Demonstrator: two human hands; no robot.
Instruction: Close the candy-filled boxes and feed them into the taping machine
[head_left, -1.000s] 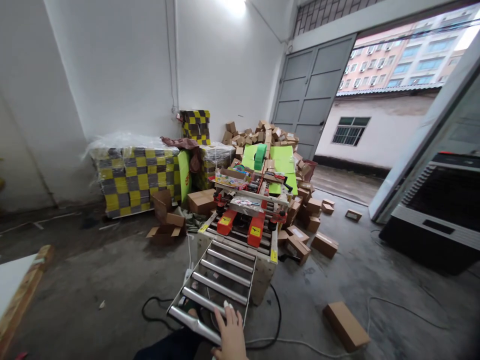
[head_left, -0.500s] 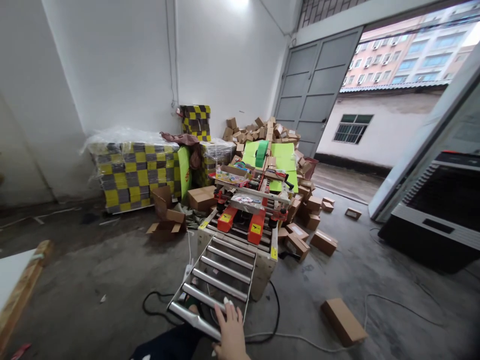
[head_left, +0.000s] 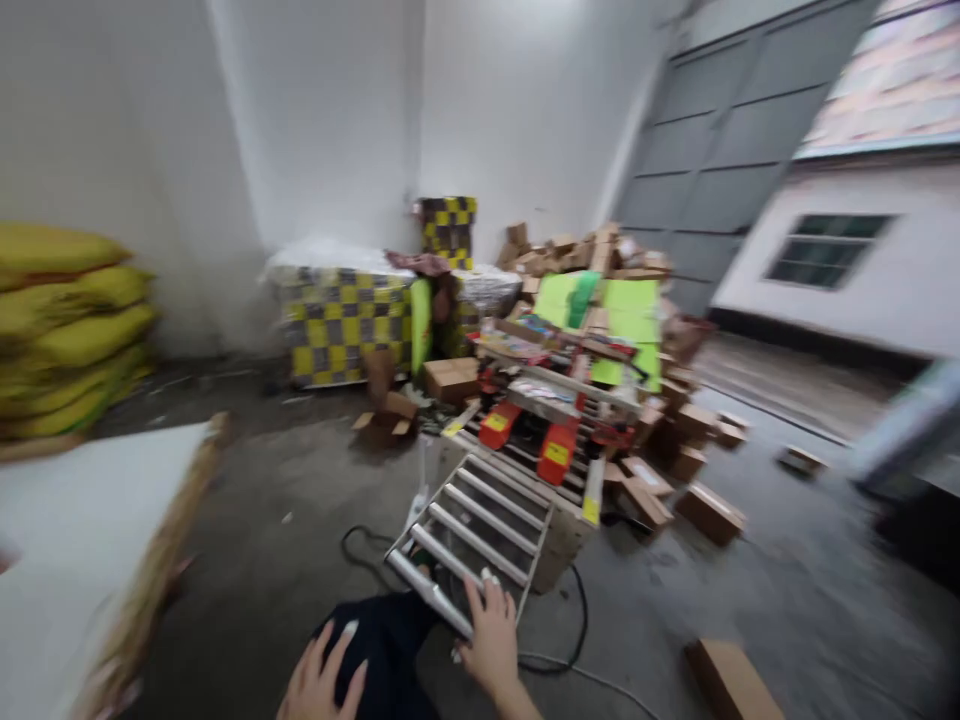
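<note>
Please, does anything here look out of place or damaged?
Yes: cardboard boxes lie jumbled at different angles on the floor right of the roller conveyor, unlike the neat checkered stack. One box lies apart near the bottom edge. Blur would hide small damage.

- Left hand [head_left: 322, 685]: wrist cut off by the bottom edge; contact with the dark trouser leg [head_left: 382, 640] unclear.
- Right hand [head_left: 491, 635]: covers the near right corner of the roller rack [head_left: 457, 545]; its hold there cannot be told.
- Yellow labels [head_left: 557, 454]: blurred, unreadable.
- White board [head_left: 90, 520], yellow sacks [head_left: 67, 330]: cut by the left edge.
- Nearest carton [head_left: 731, 680]: cut by the bottom edge.
</note>
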